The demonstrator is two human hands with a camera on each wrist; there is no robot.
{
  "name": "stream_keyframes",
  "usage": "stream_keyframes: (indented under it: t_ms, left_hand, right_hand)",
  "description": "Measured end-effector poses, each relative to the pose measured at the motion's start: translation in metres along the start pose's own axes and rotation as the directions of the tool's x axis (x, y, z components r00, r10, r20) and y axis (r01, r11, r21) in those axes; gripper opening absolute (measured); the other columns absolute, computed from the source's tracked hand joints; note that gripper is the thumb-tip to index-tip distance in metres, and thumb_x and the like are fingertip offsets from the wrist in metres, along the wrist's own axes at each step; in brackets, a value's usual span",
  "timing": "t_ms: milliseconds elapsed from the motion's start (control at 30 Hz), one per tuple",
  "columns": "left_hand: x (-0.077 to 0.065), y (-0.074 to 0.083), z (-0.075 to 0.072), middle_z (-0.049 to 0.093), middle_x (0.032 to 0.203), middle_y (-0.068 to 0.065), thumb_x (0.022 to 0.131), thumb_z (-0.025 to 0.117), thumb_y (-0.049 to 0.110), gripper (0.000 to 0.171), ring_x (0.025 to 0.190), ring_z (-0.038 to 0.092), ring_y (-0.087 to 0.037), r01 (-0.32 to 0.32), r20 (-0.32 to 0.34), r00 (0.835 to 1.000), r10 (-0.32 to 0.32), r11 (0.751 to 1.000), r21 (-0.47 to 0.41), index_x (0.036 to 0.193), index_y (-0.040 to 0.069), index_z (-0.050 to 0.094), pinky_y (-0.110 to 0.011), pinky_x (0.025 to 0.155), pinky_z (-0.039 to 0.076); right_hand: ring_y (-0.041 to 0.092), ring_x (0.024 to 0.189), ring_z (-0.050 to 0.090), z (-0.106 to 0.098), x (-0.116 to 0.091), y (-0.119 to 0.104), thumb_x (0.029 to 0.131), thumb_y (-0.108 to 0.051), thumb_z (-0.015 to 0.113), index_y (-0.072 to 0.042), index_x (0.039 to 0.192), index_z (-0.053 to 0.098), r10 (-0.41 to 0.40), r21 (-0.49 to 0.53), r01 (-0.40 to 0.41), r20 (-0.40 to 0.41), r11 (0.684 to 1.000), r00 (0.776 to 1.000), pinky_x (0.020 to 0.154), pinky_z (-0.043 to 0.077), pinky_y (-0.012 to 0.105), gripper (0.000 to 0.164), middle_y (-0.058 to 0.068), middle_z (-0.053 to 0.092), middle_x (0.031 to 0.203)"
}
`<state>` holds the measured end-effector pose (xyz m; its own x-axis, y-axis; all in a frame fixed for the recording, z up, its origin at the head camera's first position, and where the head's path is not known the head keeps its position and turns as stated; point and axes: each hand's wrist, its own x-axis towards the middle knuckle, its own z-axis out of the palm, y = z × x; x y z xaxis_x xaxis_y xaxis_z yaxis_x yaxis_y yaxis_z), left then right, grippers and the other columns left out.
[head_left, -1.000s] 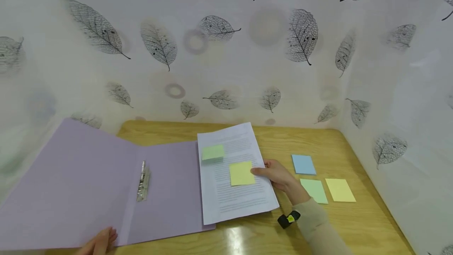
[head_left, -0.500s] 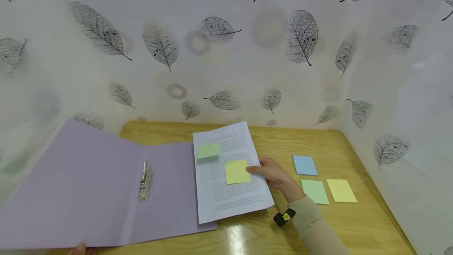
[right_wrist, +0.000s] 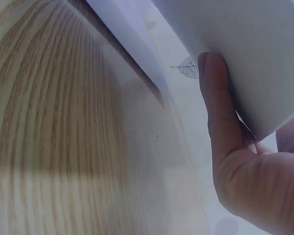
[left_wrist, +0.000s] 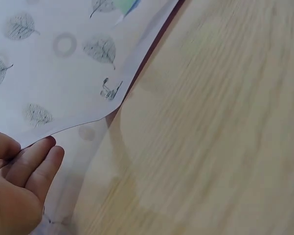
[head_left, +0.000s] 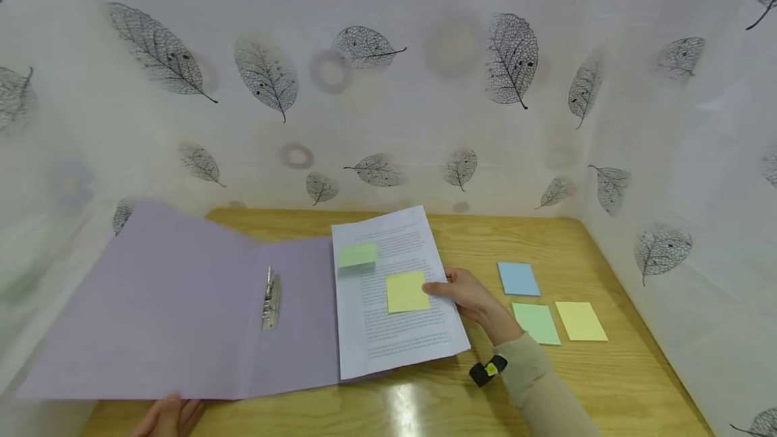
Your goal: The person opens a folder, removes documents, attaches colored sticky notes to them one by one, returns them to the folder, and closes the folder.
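Observation:
A lilac folder (head_left: 176, 302) lies spread wide with a metal clip (head_left: 271, 299) near its spine. My left hand (head_left: 168, 417) pinches the front edge of its left cover, thumb on top and fingers beneath. In the left wrist view, that hand's fingers (left_wrist: 35, 166) sit under the cover's edge. My right hand (head_left: 469, 292) grips the right edge of a stack of printed paper (head_left: 400, 342), thumb on top. The stack is tilted and overlaps the folder's right side. A green sticky note (head_left: 358, 255) and a yellow sticky note (head_left: 407, 292) are on the top sheet.
Blue (head_left: 519, 279), green (head_left: 537, 324) and pale yellow sticky-note pads (head_left: 581, 321) lie on the wooden table (head_left: 473, 241) at the right. A leaf-patterned curtain (head_left: 388, 113) surrounds the table's back and sides. A black strap with a yellow mark (head_left: 488, 370) is at the right wrist.
My left hand has taken hold of the cover's front edge, and the cover has lifted and shifted right with the folder. The paper stack in my right hand has moved slightly left.

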<state>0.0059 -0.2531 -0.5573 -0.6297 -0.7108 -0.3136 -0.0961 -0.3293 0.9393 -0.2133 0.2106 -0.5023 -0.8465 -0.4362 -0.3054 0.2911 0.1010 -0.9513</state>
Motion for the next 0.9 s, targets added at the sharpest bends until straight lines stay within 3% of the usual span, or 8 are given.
stream_keyframes:
  t_ms: [133, 200, 267, 367, 500, 600, 733, 900]
  left_hand:
    - [-0.016, 0.006, 0.026, 0.073, 0.079, 0.023, 0.098, 0.076, 0.038, 0.055, 0.070, 0.071, 0.009, -0.021, -0.012, 1.000, 0.022, 0.994, 0.103, 0.139, 0.004, 0.064, -0.011, 0.059, 0.057]
    - [-0.023, 0.009, 0.039, 0.070, 0.079, 0.024, 0.098, 0.074, 0.037, 0.068, 0.069, 0.070, 0.010, -0.035, -0.005, 0.999, 0.036, 0.990, 0.136, 0.143, -0.010, 0.054, -0.011, 0.060, 0.056]
    - [-0.029, 0.010, 0.050, 0.070, 0.076, 0.023, 0.100, 0.074, 0.030, 0.058, 0.066, 0.070, 0.009, -0.062, 0.003, 0.998, 0.063, 0.989, 0.135, 0.140, -0.008, 0.057, -0.011, 0.060, 0.056]
    - [-0.036, 0.008, 0.066, 0.071, 0.071, 0.018, 0.099, 0.073, 0.010, 0.014, 0.063, 0.074, 0.000, -0.132, 0.014, 0.991, 0.131, 0.990, 0.056, 0.113, 0.011, 0.075, -0.016, 0.060, 0.058]
    - [-0.043, 0.003, 0.078, 0.072, 0.068, 0.018, 0.097, 0.071, -0.003, 0.039, 0.060, 0.074, -0.002, -0.193, 0.047, 0.980, 0.192, 0.981, 0.017, 0.085, 0.034, 0.073, -0.016, 0.058, 0.057]
    - [-0.048, -0.001, 0.085, 0.072, 0.069, 0.020, 0.096, 0.071, -0.005, 0.034, 0.059, 0.073, -0.001, -0.224, 0.065, 0.973, 0.221, 0.974, 0.041, 0.088, 0.028, 0.075, -0.015, 0.057, 0.057]
    - [-0.057, -0.005, 0.095, 0.073, 0.070, 0.019, 0.094, 0.073, -0.006, 0.014, 0.060, 0.074, -0.002, -0.270, 0.088, 0.960, 0.265, 0.961, 0.052, 0.104, 0.002, 0.076, -0.017, 0.058, 0.058]
    - [-0.066, -0.010, 0.105, 0.074, 0.072, 0.016, 0.092, 0.072, -0.011, 0.015, 0.061, 0.075, -0.004, -0.320, 0.099, 0.943, 0.319, 0.947, 0.001, 0.107, -0.013, 0.072, -0.019, 0.059, 0.059]
  right_hand:
    - [0.025, 0.093, 0.079, -0.002, -0.004, 0.001, 0.101, -0.010, 0.068, 0.015, 0.136, 0.058, 0.010, 0.019, -0.010, -0.013, 1.000, 1.000, 0.081, 0.066, 0.038, 0.045, 0.014, 0.079, 0.109]
    - [0.024, 0.093, 0.079, -0.002, -0.007, 0.001, 0.100, -0.010, 0.068, 0.015, 0.136, 0.058, 0.017, 0.020, -0.017, -0.028, 1.000, 0.999, 0.080, 0.066, 0.037, 0.045, 0.013, 0.079, 0.108]
    - [0.024, 0.092, 0.079, -0.004, -0.009, 0.003, 0.100, -0.011, 0.068, 0.014, 0.136, 0.058, 0.023, 0.014, -0.023, -0.048, 1.000, 0.999, 0.080, 0.066, 0.036, 0.045, 0.013, 0.079, 0.107]
    - [0.022, 0.091, 0.079, -0.006, -0.010, 0.007, 0.100, -0.012, 0.069, 0.014, 0.136, 0.059, 0.027, -0.003, -0.028, -0.078, 1.000, 0.997, 0.079, 0.066, 0.035, 0.045, 0.011, 0.080, 0.106]
    - [0.020, 0.089, 0.078, -0.010, -0.010, 0.013, 0.101, -0.013, 0.069, 0.013, 0.137, 0.058, 0.031, -0.018, -0.033, -0.110, 0.999, 0.993, 0.078, 0.065, 0.033, 0.046, 0.008, 0.080, 0.103]
    - [0.018, 0.088, 0.078, -0.011, -0.009, 0.018, 0.101, -0.013, 0.069, 0.012, 0.138, 0.058, 0.040, -0.018, -0.042, -0.130, 0.999, 0.991, 0.077, 0.065, 0.031, 0.047, 0.006, 0.080, 0.101]
    - [0.017, 0.087, 0.077, -0.013, -0.008, 0.024, 0.100, -0.013, 0.069, 0.013, 0.138, 0.057, 0.047, -0.011, -0.049, -0.144, 0.999, 0.989, 0.076, 0.064, 0.030, 0.048, 0.005, 0.079, 0.100]
    - [0.016, 0.087, 0.077, -0.013, -0.006, 0.028, 0.102, -0.013, 0.067, 0.015, 0.137, 0.057, 0.047, -0.010, -0.049, -0.153, 0.999, 0.987, 0.076, 0.064, 0.028, 0.046, 0.005, 0.079, 0.100]
